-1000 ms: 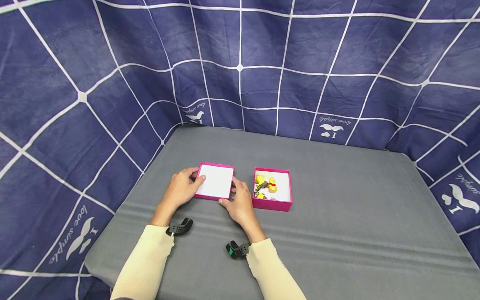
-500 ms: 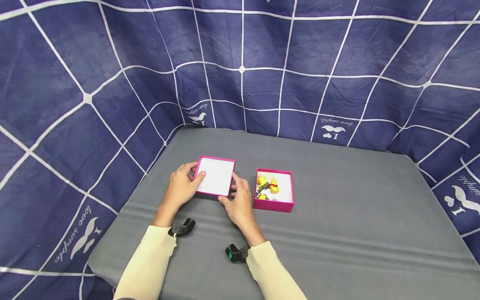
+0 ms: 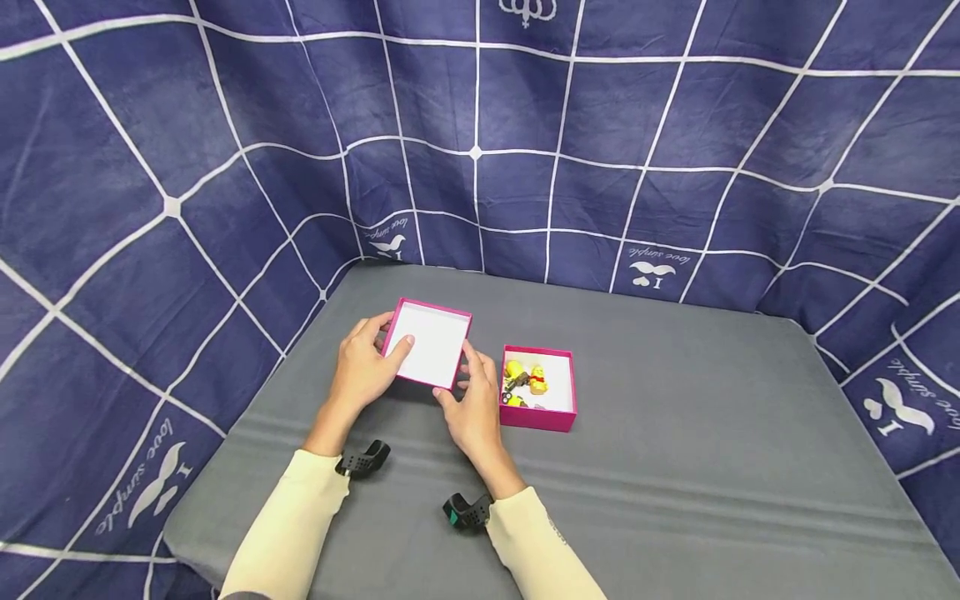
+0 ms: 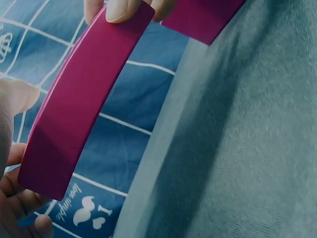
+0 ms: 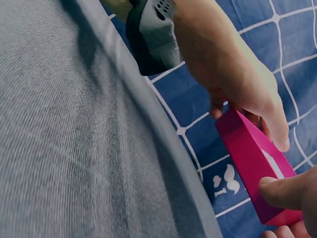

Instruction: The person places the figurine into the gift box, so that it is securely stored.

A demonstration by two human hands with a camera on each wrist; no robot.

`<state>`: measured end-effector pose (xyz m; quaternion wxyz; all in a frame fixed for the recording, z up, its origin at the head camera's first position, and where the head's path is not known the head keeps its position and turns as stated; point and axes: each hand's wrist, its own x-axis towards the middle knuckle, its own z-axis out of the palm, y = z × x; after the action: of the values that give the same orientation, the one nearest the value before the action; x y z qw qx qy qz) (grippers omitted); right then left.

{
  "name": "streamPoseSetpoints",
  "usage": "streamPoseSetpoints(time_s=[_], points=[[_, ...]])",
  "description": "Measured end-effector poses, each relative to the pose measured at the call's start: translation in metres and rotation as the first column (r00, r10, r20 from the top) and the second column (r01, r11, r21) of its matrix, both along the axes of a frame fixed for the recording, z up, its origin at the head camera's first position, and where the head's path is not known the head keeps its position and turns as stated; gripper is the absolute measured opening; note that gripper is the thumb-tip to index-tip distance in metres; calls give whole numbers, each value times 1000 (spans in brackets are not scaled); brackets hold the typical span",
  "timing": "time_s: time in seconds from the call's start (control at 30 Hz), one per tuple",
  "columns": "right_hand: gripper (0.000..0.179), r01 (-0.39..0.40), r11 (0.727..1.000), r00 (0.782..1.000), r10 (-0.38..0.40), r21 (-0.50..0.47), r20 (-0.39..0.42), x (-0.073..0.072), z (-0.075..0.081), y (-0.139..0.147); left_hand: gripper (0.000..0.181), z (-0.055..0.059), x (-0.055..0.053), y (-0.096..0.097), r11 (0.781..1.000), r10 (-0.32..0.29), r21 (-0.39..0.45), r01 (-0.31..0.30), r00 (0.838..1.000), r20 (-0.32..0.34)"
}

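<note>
Hands, 2: left [image 3: 362, 369] & right [image 3: 471, 404] grip 1 pink lid [image 3: 429, 343].

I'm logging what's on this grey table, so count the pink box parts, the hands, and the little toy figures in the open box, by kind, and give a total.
Pink box parts: 2, the lid held by both hands and the open box.
Hands: 2, left hand and right hand.
Toy figures: too small to count exactly.
Total: 4, toys left out.

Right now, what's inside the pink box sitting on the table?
The pink box holds small yellow toy figures on its white floor, one with a red band. A dark piece lies among them; what it is I cannot tell. The near wall hides the front edge of the floor.
</note>
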<state>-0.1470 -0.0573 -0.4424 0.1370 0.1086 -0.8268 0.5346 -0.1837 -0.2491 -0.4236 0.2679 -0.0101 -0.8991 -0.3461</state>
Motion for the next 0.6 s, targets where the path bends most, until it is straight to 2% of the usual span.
streamPoseSetpoints(time_s=[0.13,0.3,0.47,0.6], points=[[86,6,1000,1000,-5,19,-15,1,6,7,55,8,-3,6,1000,-22,-6,22,1000,-21],[86,2,1000,999,-1,17,-55,0,20,21,56,23,-7,17,998,-65,-17,64,996,-63],[84,33,999,992,-28,33,-125,-1,37,39,60,38,-10,33,993,-122,-16,121,986,-116],[86,55,996,987,-45,64,-156,-3,45,55,64,44,-12,48,987,-158,-23,156,976,-151]])
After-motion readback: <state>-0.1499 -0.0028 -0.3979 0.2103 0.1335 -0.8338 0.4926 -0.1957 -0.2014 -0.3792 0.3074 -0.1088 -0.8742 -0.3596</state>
